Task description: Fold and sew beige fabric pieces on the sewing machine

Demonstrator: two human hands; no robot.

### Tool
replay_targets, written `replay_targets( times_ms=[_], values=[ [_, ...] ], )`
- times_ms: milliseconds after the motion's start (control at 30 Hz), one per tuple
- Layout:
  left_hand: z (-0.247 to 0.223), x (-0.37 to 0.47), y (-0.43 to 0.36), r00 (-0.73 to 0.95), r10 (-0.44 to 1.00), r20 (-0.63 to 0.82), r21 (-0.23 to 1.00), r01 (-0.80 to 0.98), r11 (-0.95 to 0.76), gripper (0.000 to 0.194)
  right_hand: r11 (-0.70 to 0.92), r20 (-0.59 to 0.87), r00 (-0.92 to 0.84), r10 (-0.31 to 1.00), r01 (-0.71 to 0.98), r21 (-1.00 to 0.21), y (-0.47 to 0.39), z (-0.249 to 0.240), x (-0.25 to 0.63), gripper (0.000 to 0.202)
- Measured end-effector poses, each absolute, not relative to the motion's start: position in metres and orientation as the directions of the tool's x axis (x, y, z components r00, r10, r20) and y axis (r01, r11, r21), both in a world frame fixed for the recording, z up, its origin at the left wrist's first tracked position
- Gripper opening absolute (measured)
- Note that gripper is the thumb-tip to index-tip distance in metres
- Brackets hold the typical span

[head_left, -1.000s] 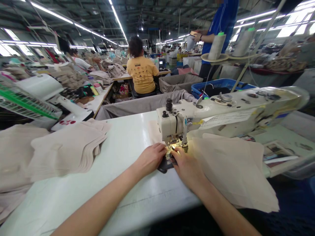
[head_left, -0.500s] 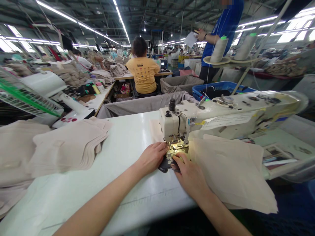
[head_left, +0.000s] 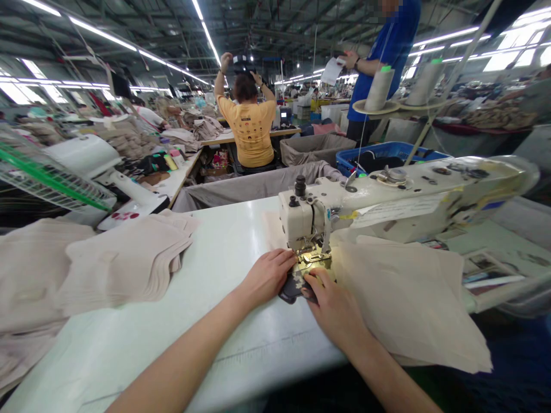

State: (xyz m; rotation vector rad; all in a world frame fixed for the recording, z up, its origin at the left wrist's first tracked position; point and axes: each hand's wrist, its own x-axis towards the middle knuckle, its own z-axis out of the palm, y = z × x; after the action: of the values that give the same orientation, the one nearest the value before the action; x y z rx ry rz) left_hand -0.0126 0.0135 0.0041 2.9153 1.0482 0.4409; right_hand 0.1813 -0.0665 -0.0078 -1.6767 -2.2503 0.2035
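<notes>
A white sewing machine (head_left: 297,218) stands on the pale table, its lamp lighting the brass-coloured needle plate (head_left: 316,257). My left hand (head_left: 269,276) rests left of the plate, fingers together and bent, fingertips at the plate's edge. Just in front of the plate, my right hand (head_left: 333,307) has its thumb and forefinger closed in a pinch. What either hand holds is too small or hidden to make out. Between the hands lies a dark, rounded piece with pale blotches (head_left: 297,285); I cannot tell whether it is cloth or machine bed. Beige cloth pieces (head_left: 400,304) lie right of my right hand.
Stacked beige cloth pieces (head_left: 124,258) cover the table's left side, near a white fan with a green band (head_left: 55,172). Thread cones (head_left: 379,89) stand behind the machine. Beyond are a grey cloth-lined bin (head_left: 258,183), a blue basket (head_left: 387,150) and co-workers.
Both my hands stay at the needle plate with little visible movement. The co-worker in yellow has raised both arms overhead. The view has shifted slightly.
</notes>
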Motion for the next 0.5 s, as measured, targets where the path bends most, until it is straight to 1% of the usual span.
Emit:
replay_targets(
  times_ms=[67, 133, 233, 333, 400, 500],
  values=[
    [0.004, -0.015, 0.014, 0.704, 0.652, 0.283, 0.134, 0.644, -0.753, 0.036, 0.293, 0.178, -0.246, 0.953, 0.902, -0.319, -0.066, -0.008, 0.182, 0.028],
    [0.005, -0.017, 0.014, 0.680, 0.676, 0.284, 0.135, 0.669, -0.731, 0.032, 0.295, 0.185, -0.243, 0.952, 0.889, -0.351, -0.065, -0.008, 0.184, 0.027],
    [0.011, -0.015, 0.003, 0.654, 0.725, 0.215, 0.073, 0.730, -0.680, 0.027, 0.302, 0.186, -0.246, 0.951, 0.861, -0.409, -0.066, -0.006, 0.188, 0.027],
    [0.017, -0.007, -0.025, 0.610, 0.783, 0.122, 0.008, 0.788, -0.616, 0.021, 0.292, 0.188, -0.231, 0.955, 0.843, -0.451, -0.071, -0.002, 0.192, 0.027],
    [0.019, 0.000, -0.048, 0.623, 0.779, 0.074, -0.002, 0.781, -0.625, 0.019, 0.315, 0.197, -0.250, 0.948, 0.826, -0.467, -0.076, -0.001, 0.193, 0.027],
    [0.020, 0.009, -0.072, 0.683, 0.728, 0.061, 0.009, 0.729, -0.685, 0.018, 0.376, 0.208, -0.314, 0.926, 0.804, -0.460, -0.084, -0.001, 0.195, 0.030]
  ],
)
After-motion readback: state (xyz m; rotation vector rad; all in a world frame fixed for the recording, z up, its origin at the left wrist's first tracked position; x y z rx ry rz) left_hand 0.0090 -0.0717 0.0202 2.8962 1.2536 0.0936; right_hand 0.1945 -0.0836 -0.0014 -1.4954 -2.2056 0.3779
